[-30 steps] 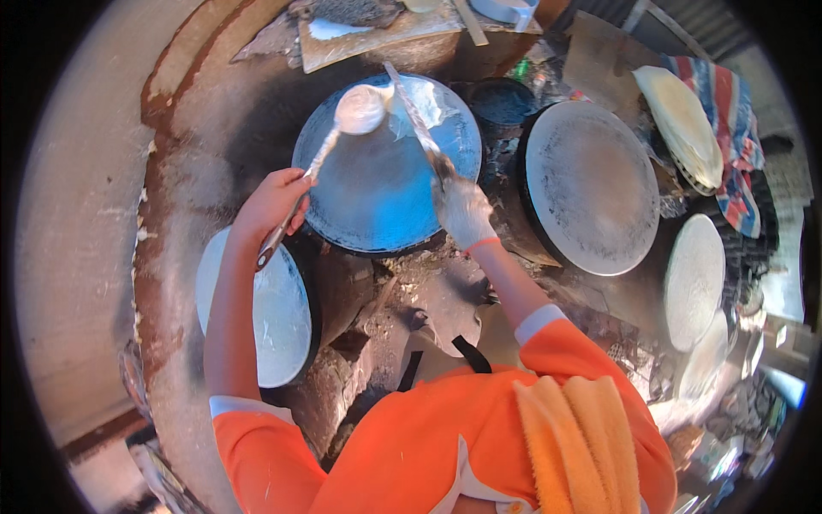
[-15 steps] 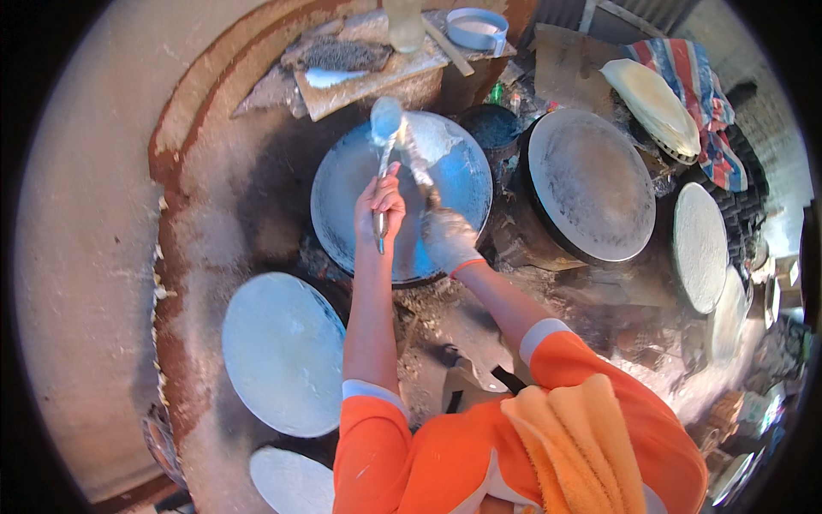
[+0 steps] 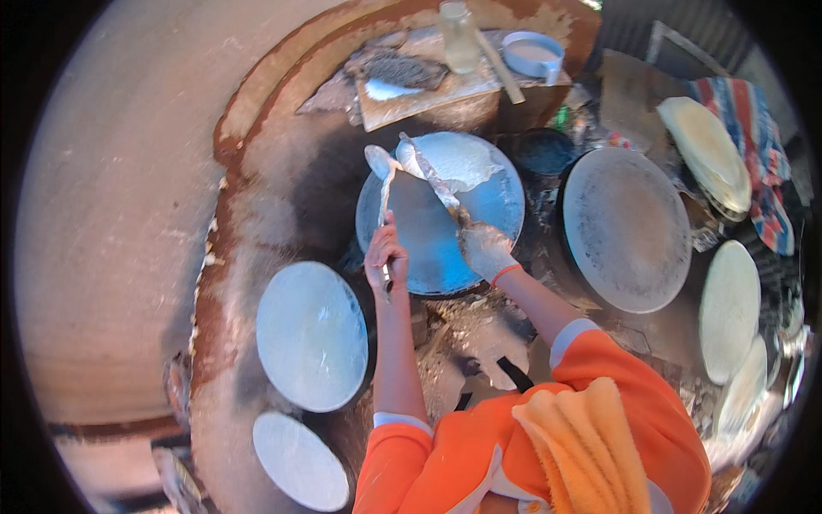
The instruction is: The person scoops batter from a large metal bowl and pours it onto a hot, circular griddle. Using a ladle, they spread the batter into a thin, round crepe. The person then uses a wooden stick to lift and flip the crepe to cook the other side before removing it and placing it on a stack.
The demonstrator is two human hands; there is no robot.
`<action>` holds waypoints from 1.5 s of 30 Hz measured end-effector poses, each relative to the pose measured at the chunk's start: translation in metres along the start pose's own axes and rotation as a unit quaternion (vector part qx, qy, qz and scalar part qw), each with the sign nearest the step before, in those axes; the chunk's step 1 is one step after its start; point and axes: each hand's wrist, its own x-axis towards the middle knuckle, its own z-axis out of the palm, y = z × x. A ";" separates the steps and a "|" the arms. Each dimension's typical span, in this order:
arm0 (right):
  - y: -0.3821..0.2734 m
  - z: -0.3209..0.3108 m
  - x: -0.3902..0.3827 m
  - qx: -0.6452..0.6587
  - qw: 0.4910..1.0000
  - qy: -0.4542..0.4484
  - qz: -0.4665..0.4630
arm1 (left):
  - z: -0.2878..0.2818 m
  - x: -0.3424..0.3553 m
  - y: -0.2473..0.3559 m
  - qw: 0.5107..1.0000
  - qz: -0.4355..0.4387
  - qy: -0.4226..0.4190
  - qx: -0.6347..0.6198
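My left hand [image 3: 387, 255] is closed round the handle of a metal ladle [image 3: 377, 160], its bowl raised over the far left rim of a round griddle [image 3: 428, 248]. My right hand [image 3: 486, 250], in a whitish glove, grips a long flat spatula [image 3: 435, 182] coated with pale batter. The spatula's blade slants across the griddle, its tip near the far rim. White batter [image 3: 462, 163] lies in a thin ragged layer along the far part of the griddle. A pale strand of batter sits between the ladle and the spatula.
Covered round griddles stand at left [image 3: 312, 336] and lower left; a bare griddle [image 3: 627, 230] stands at right, more beyond it. Behind are a dark pot [image 3: 545, 152], a jar [image 3: 460, 38] and a blue-white tub [image 3: 533, 56]. Folded flatbreads [image 3: 706, 156] lie by a striped cloth.
The view has shifted, so the scene sits further right. The ladle's bowl has moved left, away from the spatula. The spatula now lies lower across the griddle, against the batter.
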 end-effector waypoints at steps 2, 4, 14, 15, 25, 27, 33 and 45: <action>0.001 -0.006 0.004 -0.012 0.998 -0.032 -0.045 | -0.001 -0.004 -0.014 0.999 0.039 0.000 0.002; 0.014 0.001 0.009 -0.038 0.992 0.010 -0.121 | -0.006 -0.009 -0.021 0.998 0.062 -0.004 -0.003; 0.054 0.009 0.033 -0.080 0.978 -0.031 -0.191 | -0.015 0.006 -0.002 0.814 0.112 0.255 0.510; 0.045 0.001 0.022 -0.094 0.976 -0.043 -0.190 | -0.008 -0.003 -0.005 0.781 0.125 0.264 0.552; 0.039 -0.012 0.029 -0.104 0.972 -0.066 -0.202 | 0.031 -0.071 -0.009 0.564 0.131 0.299 0.759; 0.059 0.041 0.019 -0.267 0.904 0.165 -0.289 | 0.030 -0.066 -0.011 0.525 0.128 0.316 0.780; 0.047 -0.034 0.030 -0.096 0.982 0.040 -0.158 | 0.044 -0.026 0.045 0.336 0.111 0.240 0.904; 0.069 -0.015 0.013 0.123 0.957 -0.076 -0.252 | -0.040 -0.141 0.019 -0.186 0.125 0.224 0.949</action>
